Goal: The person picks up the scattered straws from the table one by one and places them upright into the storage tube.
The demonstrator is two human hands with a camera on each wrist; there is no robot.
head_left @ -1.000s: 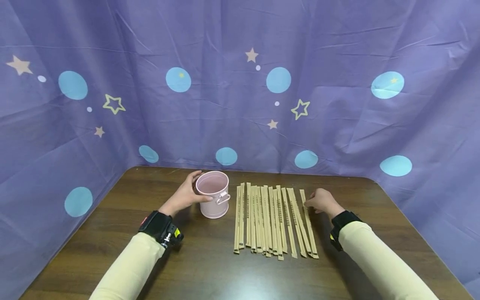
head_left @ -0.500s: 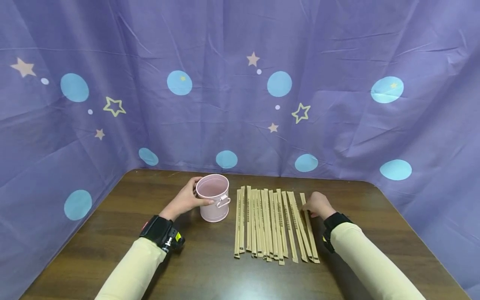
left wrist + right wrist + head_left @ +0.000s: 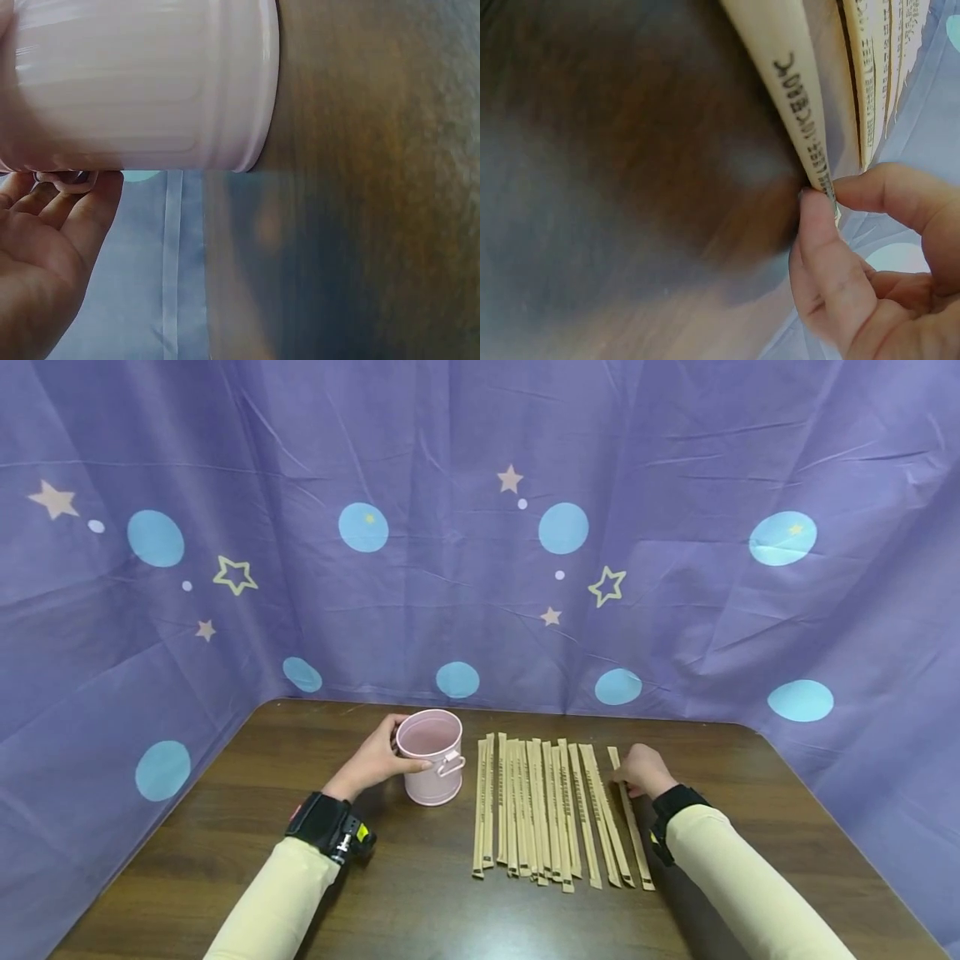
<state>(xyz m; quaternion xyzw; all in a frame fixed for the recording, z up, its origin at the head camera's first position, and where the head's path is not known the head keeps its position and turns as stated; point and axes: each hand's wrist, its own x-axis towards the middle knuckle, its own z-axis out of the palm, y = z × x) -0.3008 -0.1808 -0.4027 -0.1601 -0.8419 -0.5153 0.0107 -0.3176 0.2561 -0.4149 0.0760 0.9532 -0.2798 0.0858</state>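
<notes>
A: What changed at the row's right end?

B: The right hand [image 3: 641, 770] now pinches the rightmost wrapped stick [image 3: 631, 822], skewing it from the other sticks [image 3: 536, 810], lower centre.

A: And the other side?

B: The left hand [image 3: 372, 762] keeps gripping the pink bucket [image 3: 430, 757], centre-left. The wrist views are blurred; the stick's lift is unclear.

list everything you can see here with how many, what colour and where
bucket: one, pink, on the table left of the sticks, held by the left hand
wrapped sticks: a row, too many overlap to count, tan, table centre
table: one, dark brown wood
cloth: purple with blue dots and stars, behind and at both sides
left hand: grips the bucket
right hand: fingers pinch the rightmost stick
</notes>
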